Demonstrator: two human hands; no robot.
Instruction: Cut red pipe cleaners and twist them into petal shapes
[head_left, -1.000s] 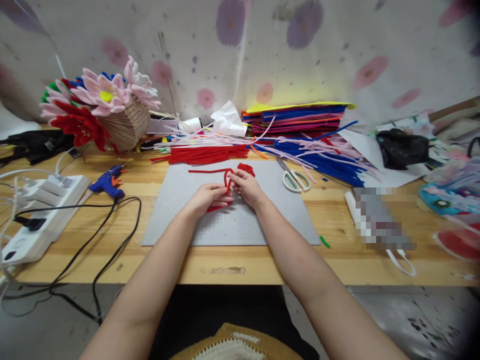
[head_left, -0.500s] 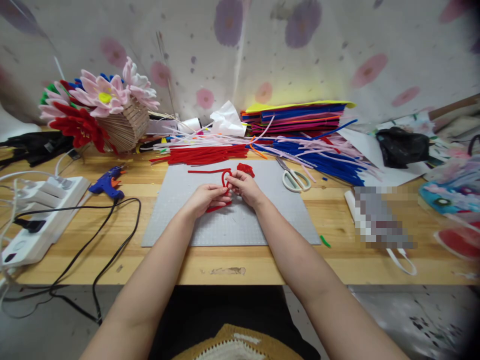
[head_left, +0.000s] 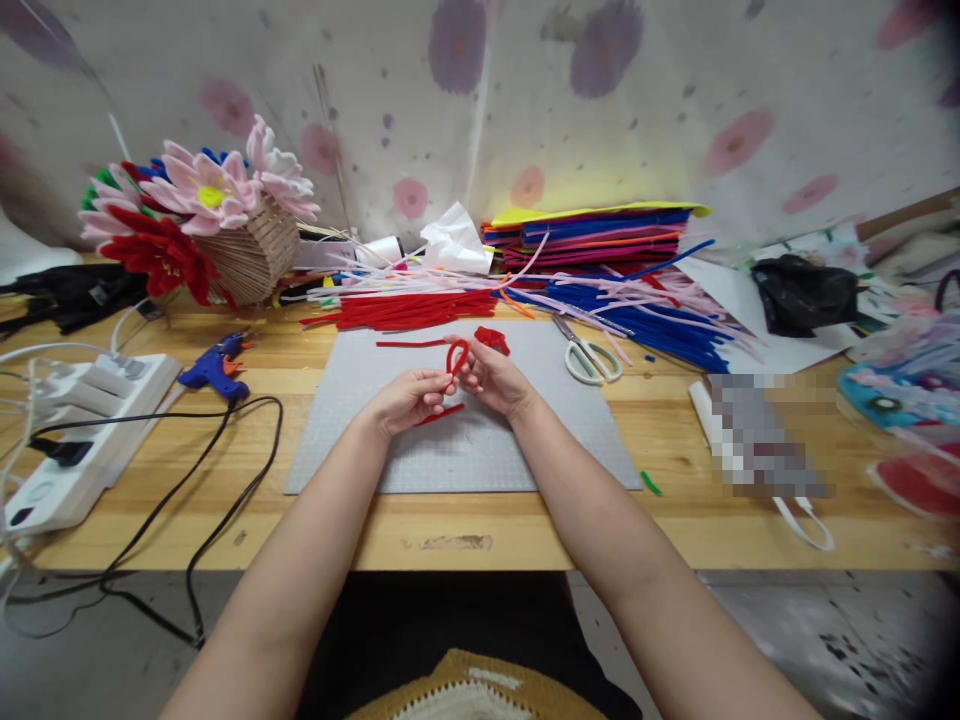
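Pinching a looped red pipe cleaner (head_left: 457,352), the left hand (head_left: 405,398) and right hand (head_left: 496,376) meet fingertip to fingertip, both clamped on it. The loop stands over the grey cutting mat (head_left: 525,445) on the desk (head_left: 675,520), scissors (head_left: 590,360) nearby.

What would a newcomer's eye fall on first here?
Over the grey cutting mat, the left hand and right hand pinch a red pipe cleaner bent into a loop. At far left a basket of pink and red flowers stands out, and loose pipe cleaners in blue, pink and red sprawl beyond the mat.
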